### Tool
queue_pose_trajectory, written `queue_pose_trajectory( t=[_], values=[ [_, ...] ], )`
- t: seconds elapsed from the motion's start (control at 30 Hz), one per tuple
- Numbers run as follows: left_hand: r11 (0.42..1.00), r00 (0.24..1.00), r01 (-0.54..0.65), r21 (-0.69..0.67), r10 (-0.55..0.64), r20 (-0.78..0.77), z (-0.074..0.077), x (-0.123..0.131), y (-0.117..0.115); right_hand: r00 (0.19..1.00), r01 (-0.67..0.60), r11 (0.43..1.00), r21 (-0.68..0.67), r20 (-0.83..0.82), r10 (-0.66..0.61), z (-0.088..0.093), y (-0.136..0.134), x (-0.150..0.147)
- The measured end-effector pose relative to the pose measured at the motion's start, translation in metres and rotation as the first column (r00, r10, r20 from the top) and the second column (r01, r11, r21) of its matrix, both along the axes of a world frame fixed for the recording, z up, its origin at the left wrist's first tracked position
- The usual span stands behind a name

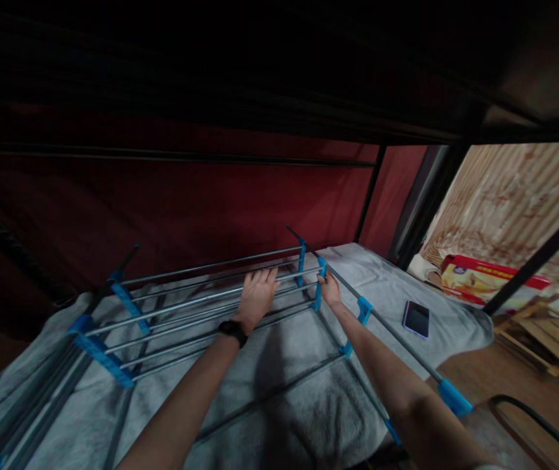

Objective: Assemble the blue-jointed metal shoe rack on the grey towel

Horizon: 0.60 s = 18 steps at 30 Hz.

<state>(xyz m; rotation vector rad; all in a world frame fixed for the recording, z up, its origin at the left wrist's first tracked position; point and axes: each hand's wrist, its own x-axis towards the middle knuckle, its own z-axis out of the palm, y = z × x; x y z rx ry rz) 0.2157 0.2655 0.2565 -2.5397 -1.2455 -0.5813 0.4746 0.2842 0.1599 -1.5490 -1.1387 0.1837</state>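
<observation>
Resting the left hand [258, 290], fingers uncurled, on the blue-jointed, grey metal-tube rack [205, 299] lying on the fuzzy grey blanket [396, 281], seemingly for steadiness; gripping the flat blue plastic bracket [317, 297] with the right hand [330, 288], probably to control that end.

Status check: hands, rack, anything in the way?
Left hand over rods; right hand at blue bracket. Rack on grey blanket. Phone beside rack; nothing visibly blocking.
</observation>
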Motion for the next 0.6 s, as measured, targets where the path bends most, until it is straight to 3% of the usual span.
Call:
queue_pose_trajectory(
  t=[0.1, 0.2, 0.6],
  values=[
    [0.993, 0.993, -0.115, 0.041, 0.115, -0.009, -0.009, -0.039, -0.011, 1.000, -0.028, 1.000, 0.004, -0.009, 0.028, -0.002, -0.001, 0.001],
    [0.987, 0.985, -0.159, 0.026, 0.160, -0.071, -0.014, -0.061, -0.016, 0.999, -0.044, 0.999, 0.001, -0.015, 0.044, -0.004, -0.002, 0.003],
    [0.992, 0.985, -0.118, -0.039, 0.112, -0.134, -0.010, -0.063, 0.001, 0.998, -0.056, 0.998, -0.039, 0.030, 0.057, -0.011, 0.001, 0.019]
  ],
)
